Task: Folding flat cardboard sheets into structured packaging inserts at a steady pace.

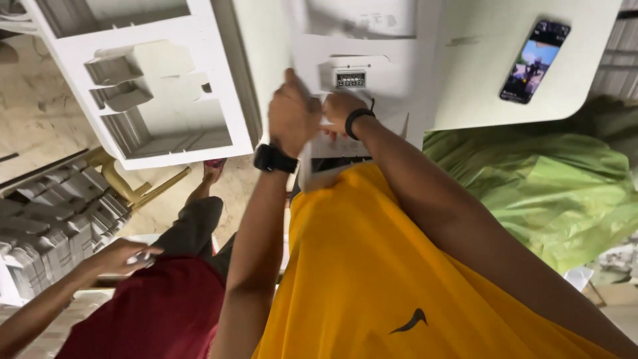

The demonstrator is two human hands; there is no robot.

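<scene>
Nearest me, filling the lower centre of the frame, is my yellow shirt (372,266), with both forearms rising from it toward the upper centre. My left hand (292,113), a black watch (274,159) at its wrist, is closed around the left edge of a flat white die-cut cardboard blank (362,83). My right hand (340,110), wearing a black band, touches the same blank just beside it; its fingers are hidden, so I cannot tell its grip. The blank's long axis runs away from me, up the frame. Beyond, at upper right, a smartphone (535,61) lies on a white table (478,73). At lower left, another person's hand (126,256) reaches toward stacked grey cartons (46,226).
</scene>
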